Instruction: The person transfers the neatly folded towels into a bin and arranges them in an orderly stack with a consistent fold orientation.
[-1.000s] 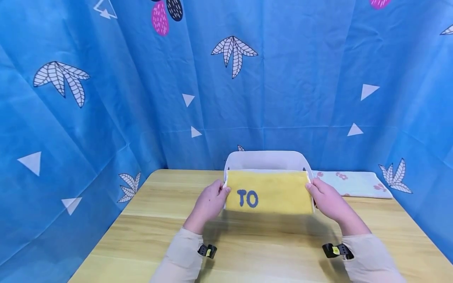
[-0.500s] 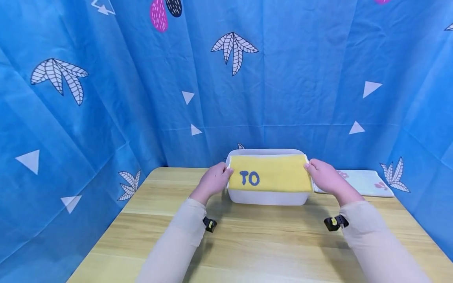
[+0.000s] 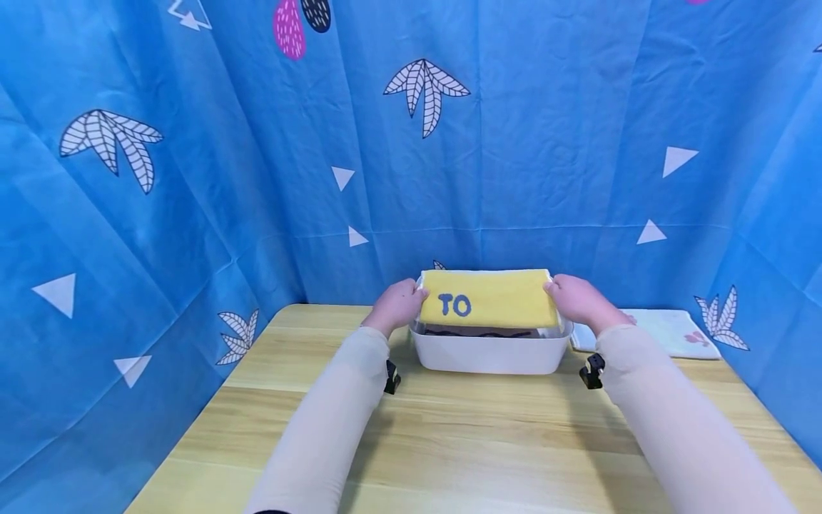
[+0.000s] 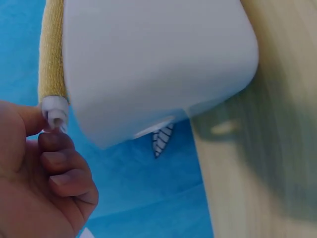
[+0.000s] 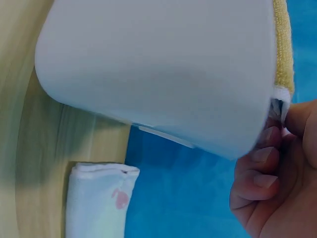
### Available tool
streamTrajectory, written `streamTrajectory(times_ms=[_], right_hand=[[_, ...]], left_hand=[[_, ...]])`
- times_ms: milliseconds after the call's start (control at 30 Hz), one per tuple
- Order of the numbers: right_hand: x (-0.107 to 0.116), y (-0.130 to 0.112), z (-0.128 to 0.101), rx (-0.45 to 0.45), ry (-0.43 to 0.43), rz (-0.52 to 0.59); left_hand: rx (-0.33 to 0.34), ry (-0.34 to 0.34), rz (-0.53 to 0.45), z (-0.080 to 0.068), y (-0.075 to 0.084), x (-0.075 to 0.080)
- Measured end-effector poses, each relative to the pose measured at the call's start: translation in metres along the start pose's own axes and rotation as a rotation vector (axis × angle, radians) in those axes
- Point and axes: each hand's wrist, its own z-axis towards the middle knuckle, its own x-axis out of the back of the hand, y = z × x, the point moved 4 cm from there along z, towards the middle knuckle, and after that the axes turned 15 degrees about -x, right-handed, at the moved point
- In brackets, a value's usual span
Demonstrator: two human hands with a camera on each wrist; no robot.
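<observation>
A folded yellow towel with blue letters "TO" lies over the top of a white bin at the back of the table. My left hand pinches the towel's left end between thumb and forefinger; in the left wrist view the folded white edge shows at the fingertips. On the other side my right hand pinches the right end, beside the bin's wall in the right wrist view. Under the towel's near edge, something dark shows inside the bin; its kind is unclear.
A folded white towel with pink flowers lies on the wooden table, right of the bin. Blue patterned curtain hangs behind and along both sides of the table.
Both hands have carried the yellow towel away from me and up in the view, from in front of the bin to over its far part. The bin's front wall and some of its inside now show.
</observation>
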Motion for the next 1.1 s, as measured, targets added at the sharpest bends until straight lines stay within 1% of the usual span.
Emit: streamTrajectory(times_ms=[133,267,333,533,733,1000,1100], right_hand=[[-0.004,-0.001,0.007,-0.029,-0.025,0.014],[-0.007,-0.001,0.012,-0.024,-0.008,0.015],[-0.008,0.0,0.015,-0.028,0.003,-0.003],[-0.01,0.003,0.016,-0.063,0.003,-0.027],[-0.011,0.003,0.016,-0.059,-0.006,-0.019],[-0.009,0.005,0.012,-0.051,0.01,0.019],[-0.009,0.006,0.011,-0.057,0.009,0.031]], left_hand=[[0.049,0.008,-0.009,0.006,-0.006,-0.004],[0.084,0.033,0.001,0.01,-0.009,-0.008],[0.093,0.037,0.016,0.011,-0.01,-0.011],[0.109,0.032,0.041,0.014,-0.011,-0.019],[0.106,0.034,0.084,0.015,-0.011,-0.019],[0.118,0.046,0.079,0.015,-0.012,-0.019],[0.128,0.048,0.063,0.015,-0.013,-0.02]])
